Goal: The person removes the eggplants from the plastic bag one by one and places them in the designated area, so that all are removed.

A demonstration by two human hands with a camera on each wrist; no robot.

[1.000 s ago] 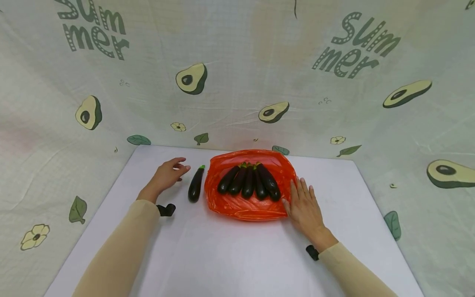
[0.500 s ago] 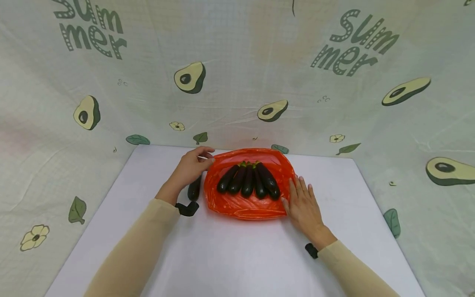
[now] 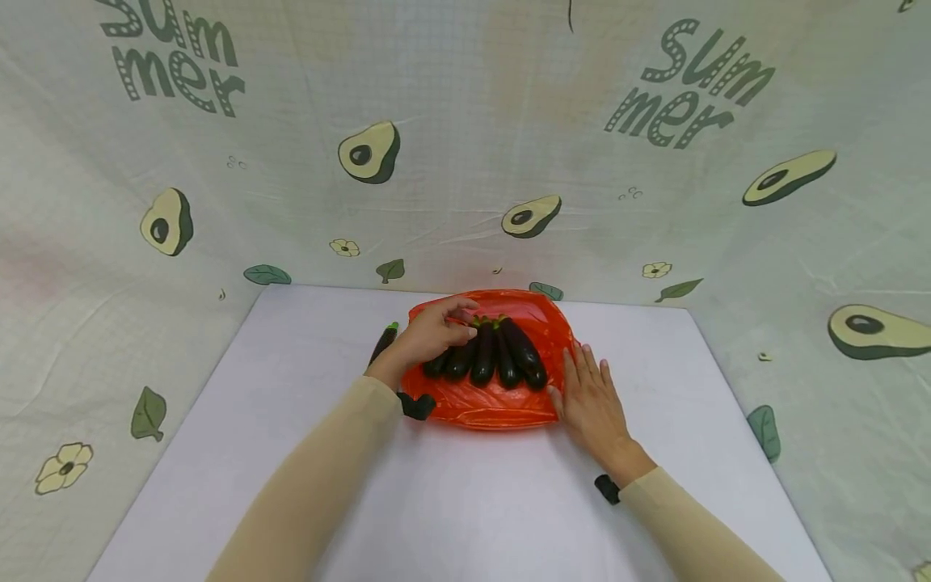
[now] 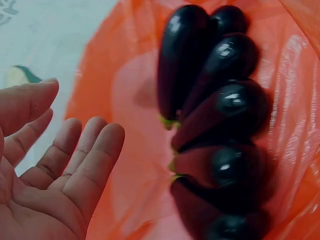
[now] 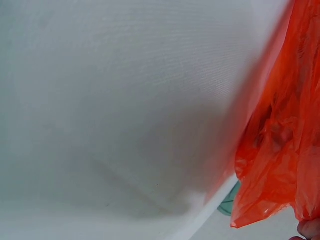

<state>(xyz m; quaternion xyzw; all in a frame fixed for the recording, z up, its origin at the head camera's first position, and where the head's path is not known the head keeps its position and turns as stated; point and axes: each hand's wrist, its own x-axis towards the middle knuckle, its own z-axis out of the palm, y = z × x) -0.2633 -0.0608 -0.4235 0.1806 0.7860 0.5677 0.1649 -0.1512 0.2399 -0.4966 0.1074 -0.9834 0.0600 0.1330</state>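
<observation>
Several dark purple eggplants (image 3: 483,360) lie fanned out on a red plastic bag (image 3: 480,414), their green stems toward the back. My left hand (image 3: 431,333) hovers over the bag's left part, near the stem ends. In the left wrist view that hand's fingers (image 4: 102,160) are spread loosely and hold nothing. It hides part of the leftmost eggplants in the head view. With straight fingers, my right hand (image 3: 595,411) rests against the bag's right edge. One more eggplant (image 3: 383,341) lies left of the bag, partly covered by my left hand and wrist.
The bag lies toward the back of a white table (image 3: 465,501). A pale cloth (image 3: 451,121) printed with avocados, leaves and lettering hangs behind the table and along both sides.
My left hand has moved right, from left of the lone eggplant, across it and over the bag. The right hand stays at the bag's right edge.
</observation>
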